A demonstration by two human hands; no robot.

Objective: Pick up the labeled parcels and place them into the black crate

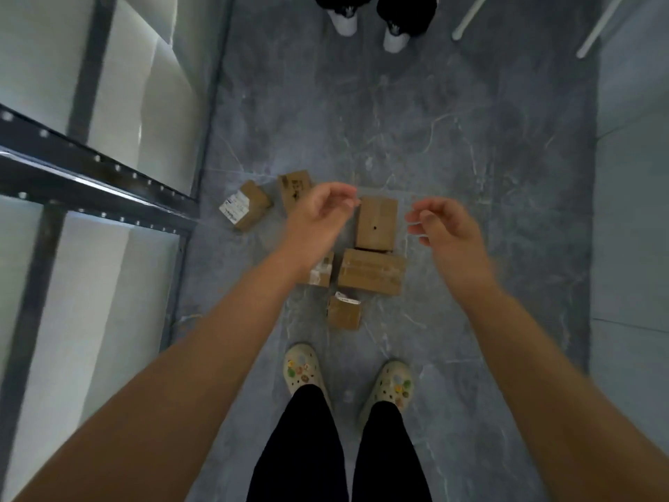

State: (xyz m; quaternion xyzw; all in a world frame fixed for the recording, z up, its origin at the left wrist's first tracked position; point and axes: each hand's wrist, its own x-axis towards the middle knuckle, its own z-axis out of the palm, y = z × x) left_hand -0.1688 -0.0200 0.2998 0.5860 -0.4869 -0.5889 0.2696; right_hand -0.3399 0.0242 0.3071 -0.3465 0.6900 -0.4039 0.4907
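Hovering over the floor point(470, 139), the left hand point(318, 215) and right hand point(443, 224) are hanging loosely curled and empty, a parcel point(375, 222) lying between them.

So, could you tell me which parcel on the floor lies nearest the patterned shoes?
The small parcel lying alone just below the wide taped parcel; every other one sits farther from the shoes.

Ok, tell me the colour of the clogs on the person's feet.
Pale cream clogs dotted with multicoloured charms; the head view shows them best.
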